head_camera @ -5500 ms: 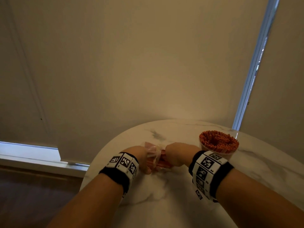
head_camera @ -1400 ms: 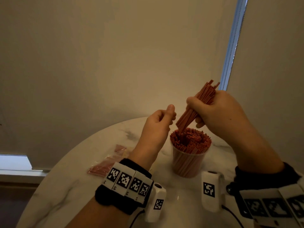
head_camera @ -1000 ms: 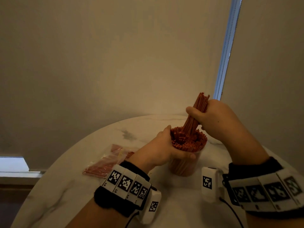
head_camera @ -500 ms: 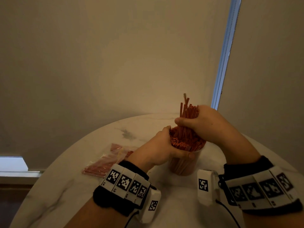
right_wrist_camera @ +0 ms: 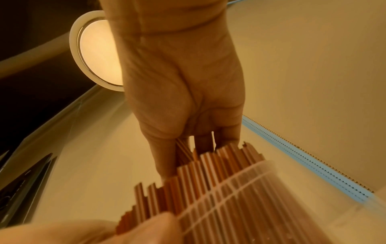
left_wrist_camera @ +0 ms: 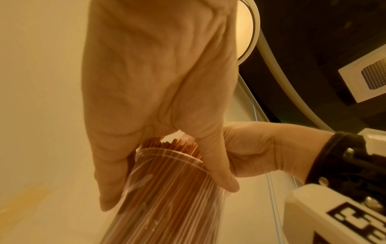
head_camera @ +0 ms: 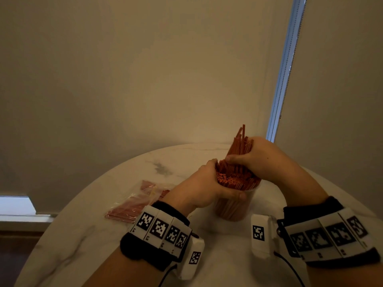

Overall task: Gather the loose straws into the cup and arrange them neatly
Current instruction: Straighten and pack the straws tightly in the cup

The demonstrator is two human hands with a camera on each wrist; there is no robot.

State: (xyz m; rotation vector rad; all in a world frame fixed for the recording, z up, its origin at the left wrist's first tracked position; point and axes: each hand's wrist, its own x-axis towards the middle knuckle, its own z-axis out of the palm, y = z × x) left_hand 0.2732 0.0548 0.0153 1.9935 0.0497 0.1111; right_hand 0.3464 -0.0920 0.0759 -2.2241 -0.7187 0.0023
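Observation:
A clear plastic cup [head_camera: 234, 210] packed with red straws [head_camera: 234, 180] stands on the round marble table [head_camera: 228, 266]. My left hand [head_camera: 205, 187] wraps the cup's rim, thumb across the front; the left wrist view shows its fingers [left_wrist_camera: 217, 168] curled round the cup [left_wrist_camera: 167, 198]. My right hand [head_camera: 255, 160] grips a bunch of straws [head_camera: 240, 141] that stick up out of the cup's top, tilted slightly. In the right wrist view the right hand's fingers [right_wrist_camera: 188, 143] close on straws [right_wrist_camera: 208, 171] above the cup's rim [right_wrist_camera: 240, 183].
A clear plastic bag [head_camera: 136, 201] with more red straws lies on the table to the left of the cup. A beige roller blind [head_camera: 145, 69] hangs close behind the table, with a bead chain [head_camera: 284, 71] at the right.
My right hand brought a straw bunch from the bag up and down into the cup and sank lower with it. My left hand took hold of the cup's rim about a second ago.

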